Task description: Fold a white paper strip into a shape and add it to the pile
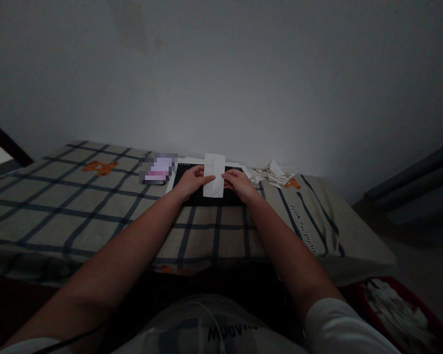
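Observation:
A narrow strip of white paper [214,184] with crease lines stands between my two hands. My left hand [192,182] pinches its left edge, the thumb lying across the front. At the right edge my right hand [239,183] grips it between thumb and fingers. Beneath both hands lies a flat black board or folder [214,200], with a row of small pale marks along its far edge. White sheets [171,184] stick out from behind and beside it.
A heap of white paper pieces [275,174] lies to the right. Left of the board is a pixelated phone-like object [158,169]. The checked cloth [107,206] covers the bed-like surface, against a grey wall [221,88]. A red container [398,305] with whitish contents stands low at right.

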### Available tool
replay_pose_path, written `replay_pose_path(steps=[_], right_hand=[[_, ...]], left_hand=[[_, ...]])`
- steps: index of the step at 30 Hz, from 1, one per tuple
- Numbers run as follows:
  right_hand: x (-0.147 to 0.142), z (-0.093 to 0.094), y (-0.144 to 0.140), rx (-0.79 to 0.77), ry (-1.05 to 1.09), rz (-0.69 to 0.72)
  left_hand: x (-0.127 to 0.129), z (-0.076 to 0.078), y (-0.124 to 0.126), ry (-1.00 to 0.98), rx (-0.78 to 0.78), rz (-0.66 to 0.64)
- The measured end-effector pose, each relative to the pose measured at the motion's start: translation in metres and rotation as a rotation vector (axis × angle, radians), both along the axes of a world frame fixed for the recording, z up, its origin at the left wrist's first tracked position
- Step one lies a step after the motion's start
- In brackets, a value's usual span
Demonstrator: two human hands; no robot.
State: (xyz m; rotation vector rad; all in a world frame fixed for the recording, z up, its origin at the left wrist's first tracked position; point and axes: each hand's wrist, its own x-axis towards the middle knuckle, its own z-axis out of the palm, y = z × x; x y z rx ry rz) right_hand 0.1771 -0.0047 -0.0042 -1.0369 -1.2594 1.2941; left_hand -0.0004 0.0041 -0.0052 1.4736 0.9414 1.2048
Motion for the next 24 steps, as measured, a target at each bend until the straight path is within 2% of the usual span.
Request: replay_pose_path(steps=[5,13,16,19,24], right_hand=[[0.0022,-0.0058,0.0056,0.029,-0.047,-0.089],[0.001,-0.0005,0.0031,0.079,-0.06,-0.192],[0.0016,0.0007,0.0016,0.125,-0.031,-0.191],[0.0026,0.0012,0.0006,0.161,-0.055,-0.122],[0.0052,0.0007,0.0007,0.194,-0.14,-0.069]], left_hand=[[-0.0022,-0.0013,0.0017,-0.089,-0.01,-0.044],[-0.0034,0.003,0.0008,-0.11,0.038,0.036],[-0.0026,0.0045,-0.0003,-0.04,0.126,0.091],[-0.0036,0.0049,-0.0002,0.096,0.193,0.143],[-0.0092,0.0044,0.0014,0.242,0.254,0.122]])
